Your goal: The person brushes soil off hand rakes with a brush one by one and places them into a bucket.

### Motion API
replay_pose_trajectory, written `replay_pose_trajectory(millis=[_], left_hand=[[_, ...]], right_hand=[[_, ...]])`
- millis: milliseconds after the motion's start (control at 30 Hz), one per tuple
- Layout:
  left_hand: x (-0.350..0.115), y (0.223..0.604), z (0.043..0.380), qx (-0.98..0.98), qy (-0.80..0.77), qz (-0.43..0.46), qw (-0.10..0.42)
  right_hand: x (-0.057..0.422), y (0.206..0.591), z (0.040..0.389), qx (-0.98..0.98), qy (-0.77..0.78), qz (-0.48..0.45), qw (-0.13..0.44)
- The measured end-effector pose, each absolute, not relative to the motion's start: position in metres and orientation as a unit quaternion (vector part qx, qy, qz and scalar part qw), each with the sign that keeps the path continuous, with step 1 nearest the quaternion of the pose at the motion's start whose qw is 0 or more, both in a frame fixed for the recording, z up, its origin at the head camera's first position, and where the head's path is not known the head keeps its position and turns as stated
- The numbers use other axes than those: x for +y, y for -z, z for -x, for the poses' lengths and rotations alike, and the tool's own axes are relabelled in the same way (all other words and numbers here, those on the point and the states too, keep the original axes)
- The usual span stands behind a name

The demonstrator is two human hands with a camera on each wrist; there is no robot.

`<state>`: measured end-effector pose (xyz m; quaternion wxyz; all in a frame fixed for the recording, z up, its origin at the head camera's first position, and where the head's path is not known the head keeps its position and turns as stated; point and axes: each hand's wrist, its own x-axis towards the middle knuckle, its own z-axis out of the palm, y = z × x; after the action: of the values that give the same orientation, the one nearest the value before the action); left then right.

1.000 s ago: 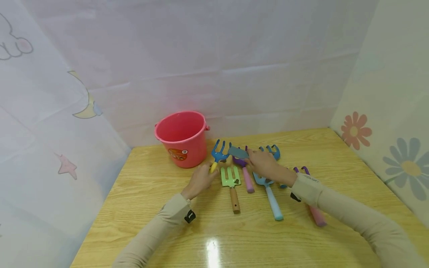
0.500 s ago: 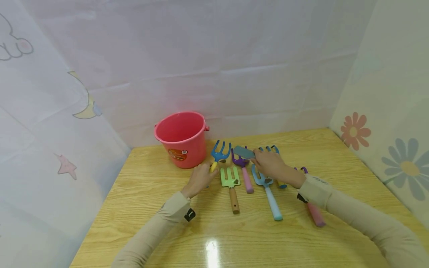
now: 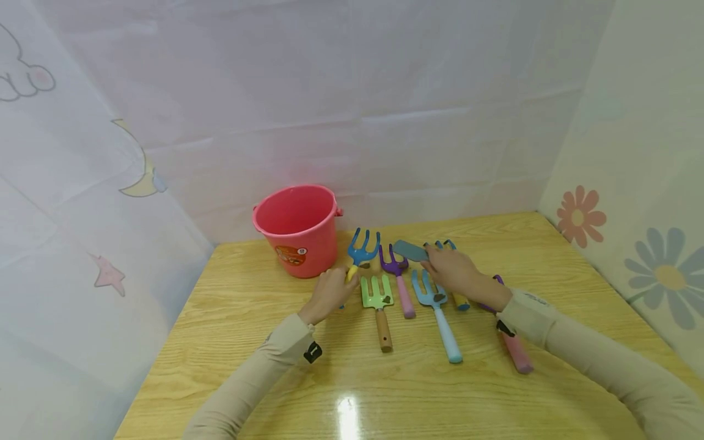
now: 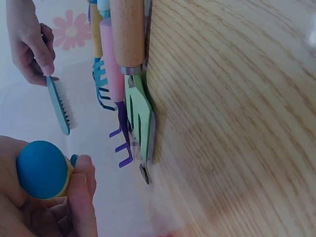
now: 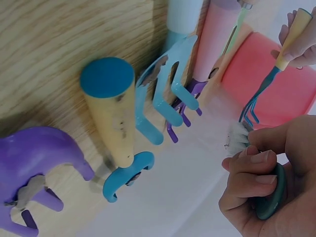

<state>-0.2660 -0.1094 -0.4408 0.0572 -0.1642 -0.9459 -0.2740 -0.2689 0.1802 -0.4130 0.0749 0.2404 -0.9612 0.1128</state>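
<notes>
My left hand [image 3: 329,295] grips the yellow handle of a blue hand fork [image 3: 360,252], tines pointing away from me; the handle's blue end cap [image 4: 41,169] faces the left wrist view. My right hand [image 3: 453,272] holds a small brush with a grey-green back [image 3: 410,250]. Its white bristles [image 5: 237,138] show in the right wrist view. The brush is in the air, to the right of the fork and apart from it. Below and between the hands lie a light green fork [image 3: 377,298] with a wooden handle and a purple fork [image 3: 406,297] with a pink handle.
A light blue fork [image 3: 447,333], a teal rake with a yellow handle [image 5: 111,106] and a purple-tined tool with a pink handle [image 3: 517,352] lie farther right. Brown bits cling to some tools. A pink bucket [image 3: 321,247] stands behind my left hand, near the back wall.
My right hand has moved right with the brush, from beside the blue fork's tines to over the purple fork's right side. My left hand and its fork have stayed nearly still.
</notes>
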Motion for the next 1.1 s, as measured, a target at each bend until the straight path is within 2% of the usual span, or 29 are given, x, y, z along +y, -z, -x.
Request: replay_pose_trajectory(millis=[233,533,700,933,1100], left_hand=[[-0.107,0.438,0.265,-0.949,0.258,0.164,0.072],[-0.106,0.430,0.264,-0.944,0.278,0.172,0.042],[-0.104,0.423,0.266,-0.941,0.284,0.181,0.019],[-0.102,0.411,0.269,-0.925,0.330,0.181,-0.046],[-0.101,0.402,0.273,-0.912,0.355,0.196,-0.054]], right_hand=[[0.185,0.414,0.265,-0.963,-0.111,-0.234,0.069],[0.190,0.414,0.264,-0.962,-0.114,-0.237,0.067],[0.193,0.415,0.266,-0.963,-0.115,-0.233,0.064],[0.198,0.418,0.269,-0.961,-0.126,-0.235,0.065],[0.201,0.420,0.270,-0.961,-0.131,-0.234,0.066]])
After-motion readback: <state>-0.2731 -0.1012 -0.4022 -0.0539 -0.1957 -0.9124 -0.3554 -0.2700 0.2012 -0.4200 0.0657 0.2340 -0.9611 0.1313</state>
